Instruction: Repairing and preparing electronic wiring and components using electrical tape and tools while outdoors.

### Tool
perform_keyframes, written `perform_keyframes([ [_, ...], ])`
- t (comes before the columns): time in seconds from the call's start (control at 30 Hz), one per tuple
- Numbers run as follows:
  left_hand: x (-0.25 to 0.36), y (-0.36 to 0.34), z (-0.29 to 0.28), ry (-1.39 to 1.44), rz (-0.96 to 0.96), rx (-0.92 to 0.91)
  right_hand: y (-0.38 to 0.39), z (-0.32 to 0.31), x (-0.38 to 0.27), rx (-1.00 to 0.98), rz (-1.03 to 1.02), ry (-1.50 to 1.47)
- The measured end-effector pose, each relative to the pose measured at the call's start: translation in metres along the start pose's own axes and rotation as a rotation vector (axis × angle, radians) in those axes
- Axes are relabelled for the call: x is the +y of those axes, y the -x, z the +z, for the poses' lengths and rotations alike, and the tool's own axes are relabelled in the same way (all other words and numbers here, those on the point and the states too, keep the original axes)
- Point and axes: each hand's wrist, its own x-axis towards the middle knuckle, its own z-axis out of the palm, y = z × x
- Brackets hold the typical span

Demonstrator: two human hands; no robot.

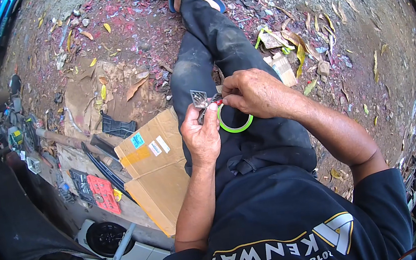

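one clear, flat square [199,98] is pinched by the left hand [201,137], and below the curled right hand [254,93], its hold unclear, one smooth green ring [238,129] is seen.

Left fingers [211,118] beside right fingers [231,83]

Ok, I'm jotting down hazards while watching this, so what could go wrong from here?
The small clear square piece sits at the fingertips of the left hand; if it slips, it might get lost on the leaf-strewn ground.
The neon-green ring shows against the dark trousers, near the right hand; if loose, it could roll off.
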Motion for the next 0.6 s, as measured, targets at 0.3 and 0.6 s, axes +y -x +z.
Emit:
perform_keyframes([
  [0.3, 0.022, 0.0, -0.004, 0.182, -0.02, 0.029, 0.016, -0.014, -0.009, 0.034, -0.09, -0.08],
  [0.6, 0.039, 0.006, -0.003, 0.154, 0.003, 0.036, 0.023, -0.022, -0.018, 0.047, -0.147, -0.044],
])
